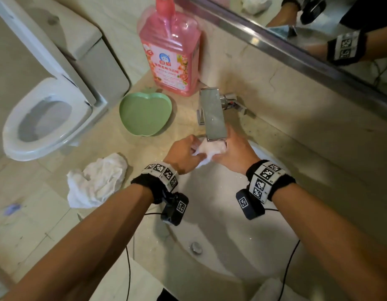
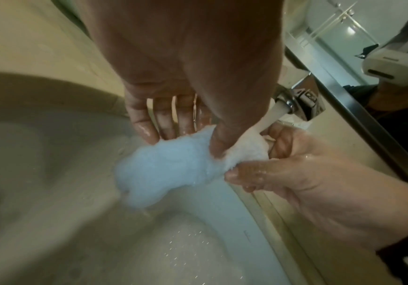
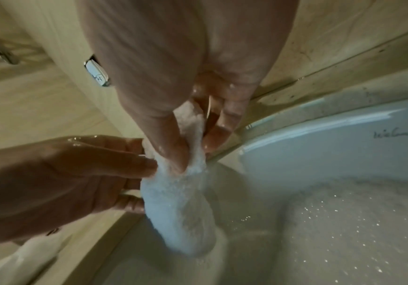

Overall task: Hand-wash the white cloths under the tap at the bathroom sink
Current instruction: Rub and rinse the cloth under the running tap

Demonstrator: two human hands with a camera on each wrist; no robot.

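Both hands hold one wet white cloth (image 1: 210, 149) just under the chrome tap (image 1: 213, 115) at the back of the sink (image 1: 223, 231). My left hand (image 1: 184, 154) pinches its left end between thumb and fingers; the cloth (image 2: 173, 165) hangs below that thumb. My right hand (image 1: 234, 152) pinches the right end, thumb pressed into the cloth (image 3: 180, 202). Water (image 2: 271, 113) runs from the spout onto the cloth. A second white cloth (image 1: 97, 181) lies crumpled on the counter to the left.
A green apple-shaped dish (image 1: 144, 114) and a pink detergent bottle (image 1: 171, 55) stand on the counter left of the tap. A toilet (image 1: 47, 118) is at far left. The mirror (image 1: 318, 29) runs along the back right. The sink drain (image 1: 195, 247) sits near me.
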